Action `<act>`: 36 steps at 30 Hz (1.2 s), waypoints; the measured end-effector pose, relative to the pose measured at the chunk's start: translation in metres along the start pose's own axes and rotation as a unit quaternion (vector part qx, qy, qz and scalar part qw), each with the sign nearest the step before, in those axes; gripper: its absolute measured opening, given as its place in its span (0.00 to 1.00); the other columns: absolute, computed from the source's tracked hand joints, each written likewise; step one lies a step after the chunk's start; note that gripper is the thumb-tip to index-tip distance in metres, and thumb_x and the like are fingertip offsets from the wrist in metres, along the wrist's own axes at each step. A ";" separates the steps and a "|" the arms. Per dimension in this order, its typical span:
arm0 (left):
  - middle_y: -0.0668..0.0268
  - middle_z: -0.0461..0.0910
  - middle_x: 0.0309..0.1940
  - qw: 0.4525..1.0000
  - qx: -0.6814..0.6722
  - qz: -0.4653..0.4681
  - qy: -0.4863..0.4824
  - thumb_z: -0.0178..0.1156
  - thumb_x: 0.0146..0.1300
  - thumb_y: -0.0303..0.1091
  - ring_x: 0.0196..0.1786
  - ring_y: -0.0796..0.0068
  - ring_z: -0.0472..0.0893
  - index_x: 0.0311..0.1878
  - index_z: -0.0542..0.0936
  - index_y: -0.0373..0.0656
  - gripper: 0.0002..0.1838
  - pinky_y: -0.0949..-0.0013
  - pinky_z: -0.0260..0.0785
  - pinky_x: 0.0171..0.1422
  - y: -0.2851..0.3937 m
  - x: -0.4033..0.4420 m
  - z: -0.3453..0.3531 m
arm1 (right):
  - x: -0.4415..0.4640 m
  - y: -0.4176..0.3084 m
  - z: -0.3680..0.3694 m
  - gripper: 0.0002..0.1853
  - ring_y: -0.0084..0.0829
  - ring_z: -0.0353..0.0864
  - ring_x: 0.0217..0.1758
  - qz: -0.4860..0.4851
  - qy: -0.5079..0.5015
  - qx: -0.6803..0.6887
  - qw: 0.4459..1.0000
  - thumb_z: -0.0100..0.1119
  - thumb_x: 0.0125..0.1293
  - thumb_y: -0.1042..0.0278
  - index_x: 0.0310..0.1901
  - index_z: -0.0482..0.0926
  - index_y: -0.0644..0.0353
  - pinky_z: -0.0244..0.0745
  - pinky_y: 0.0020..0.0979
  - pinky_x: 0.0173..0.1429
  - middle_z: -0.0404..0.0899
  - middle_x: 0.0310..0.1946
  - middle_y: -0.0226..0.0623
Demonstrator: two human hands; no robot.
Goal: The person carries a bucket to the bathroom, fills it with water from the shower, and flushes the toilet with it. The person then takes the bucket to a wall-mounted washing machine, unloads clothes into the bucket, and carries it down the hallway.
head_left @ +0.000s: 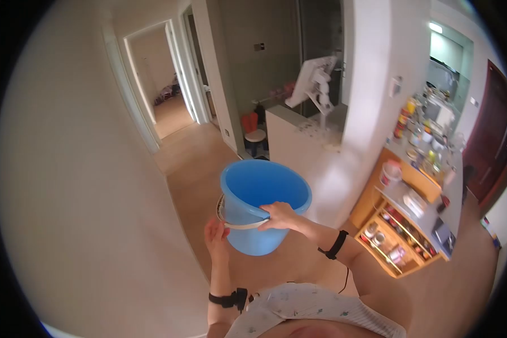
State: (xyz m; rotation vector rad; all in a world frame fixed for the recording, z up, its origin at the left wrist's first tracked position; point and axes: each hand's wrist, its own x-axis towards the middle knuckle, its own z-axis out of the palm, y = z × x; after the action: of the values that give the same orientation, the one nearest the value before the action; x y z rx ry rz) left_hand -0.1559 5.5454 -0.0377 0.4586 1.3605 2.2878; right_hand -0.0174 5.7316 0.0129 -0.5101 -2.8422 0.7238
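Observation:
A light blue plastic bucket (253,239) is held up in front of me, its open mouth facing up and slightly towards me. Nothing shows inside the part I can see. My right hand (280,216) grips its near rim, where one end of the pale handle (245,226) meets the side. Lower on the left, my left hand (215,234) has its fingers curled at the handle's bend. A speckled curved strip (220,208) shows between that hand and the bucket's wall; I cannot make out what it is.
A plain wall (84,186) runs along my left, and a half-height wall (296,141) carries a tablet on a stand (312,81). To the right stands a wooden cabinet (397,242) with open shelves and a cluttered counter. A small stool (255,136) stands farther back.

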 end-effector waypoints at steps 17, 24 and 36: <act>0.69 0.75 0.39 0.971 0.178 0.160 0.024 0.58 0.64 0.30 0.38 0.80 0.74 0.52 0.72 0.40 0.15 0.75 0.67 0.42 0.040 0.523 -0.059 | 0.525 0.129 0.015 0.41 0.40 0.80 0.51 0.087 -0.033 0.059 0.994 0.72 0.40 0.43 0.58 0.76 0.54 0.73 0.36 0.54 0.81 0.47 0.42; 0.66 0.77 0.44 0.929 0.322 0.151 -0.099 0.61 0.61 0.32 0.41 0.75 0.76 0.52 0.74 0.43 0.16 0.71 0.70 0.46 0.024 0.755 0.035 | 0.684 0.206 0.001 0.41 0.40 0.80 0.51 0.118 -0.028 0.044 0.992 0.72 0.39 0.42 0.57 0.76 0.53 0.73 0.36 0.54 0.82 0.47 0.40; 0.55 0.65 0.65 0.769 0.453 0.358 -0.274 0.65 0.56 0.37 0.67 0.52 0.63 0.63 0.65 0.40 0.33 0.53 0.56 0.69 -0.040 1.100 0.232 | 0.903 0.387 -0.085 0.45 0.42 0.79 0.53 0.214 0.000 -0.004 0.977 0.73 0.36 0.38 0.57 0.76 0.55 0.72 0.38 0.54 0.81 0.47 0.43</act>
State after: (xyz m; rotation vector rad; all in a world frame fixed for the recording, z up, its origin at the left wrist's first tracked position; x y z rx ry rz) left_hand -0.9693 6.3101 0.0994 2.0673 2.0806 1.4649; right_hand -0.7249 6.4173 -0.0357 -1.1440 -2.7602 0.7732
